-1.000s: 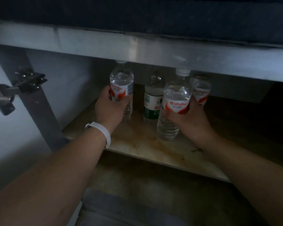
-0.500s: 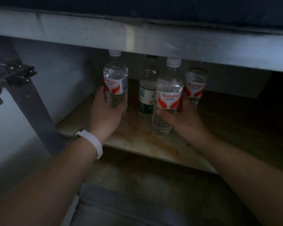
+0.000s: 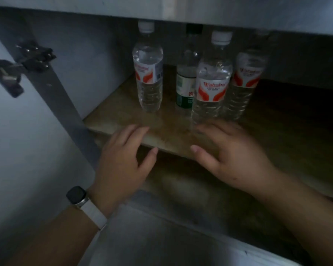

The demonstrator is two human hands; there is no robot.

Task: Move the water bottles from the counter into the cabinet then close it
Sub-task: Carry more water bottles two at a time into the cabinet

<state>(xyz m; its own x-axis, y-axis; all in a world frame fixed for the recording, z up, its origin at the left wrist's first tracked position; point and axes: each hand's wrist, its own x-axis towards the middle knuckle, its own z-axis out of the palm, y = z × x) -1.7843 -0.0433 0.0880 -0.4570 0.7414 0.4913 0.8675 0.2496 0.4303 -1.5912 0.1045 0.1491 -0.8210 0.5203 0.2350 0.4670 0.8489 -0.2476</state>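
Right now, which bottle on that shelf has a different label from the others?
The green-labelled bottle, second from left, with a dark cap. The other three bottles carry red-and-white labels.

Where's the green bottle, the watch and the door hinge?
green-label bottle [image 3: 184, 89], head view, on its label.
watch [image 3: 76, 194], head view, on its dark face.
hinge [image 3: 35, 56], head view, on its metal body.

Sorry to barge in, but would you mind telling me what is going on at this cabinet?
A person is putting water bottles away in an open cabinet. Four stand upright on the shelf: three red-labelled bottles and a green-labelled bottle behind them. The left hand and right hand are both open and empty, held just in front of the shelf edge. The cabinet is not yet closed.
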